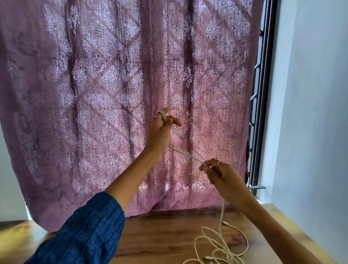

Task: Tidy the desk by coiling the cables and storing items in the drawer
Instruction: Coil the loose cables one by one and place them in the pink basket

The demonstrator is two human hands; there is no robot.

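Left hand (161, 129) is up high in front of the mauve patterned curtain (111, 90), fingers raised, and a few turns of the thin off-white cable (222, 214) are wound round its fingertips, with the thumb tucked across beside the loops. So that hand is gripping the small coil it carries. There is a thin ring on one of its fingers, and the forearm runs down into a dark blue dotted fabric sleeve (90, 229).

From the heel of the left hand the cable stretches taut, down and to the right, straight into the right hand (220, 176). The right hand pinches the line between thumb and fingertips, fingers curled round it, a ring showing on one finger too. It sits lower than the left, well apart from it.

Below the right hand the cable drops loose to the brown wooden desk top (165, 236), where the rest lies in a slack tangle of overlapping loops near the bottom right, with a couple of small plug ends showing among them. Beyond the curtain's right edge, a dark window frame (261, 107) and a pale blue wall (316, 97)
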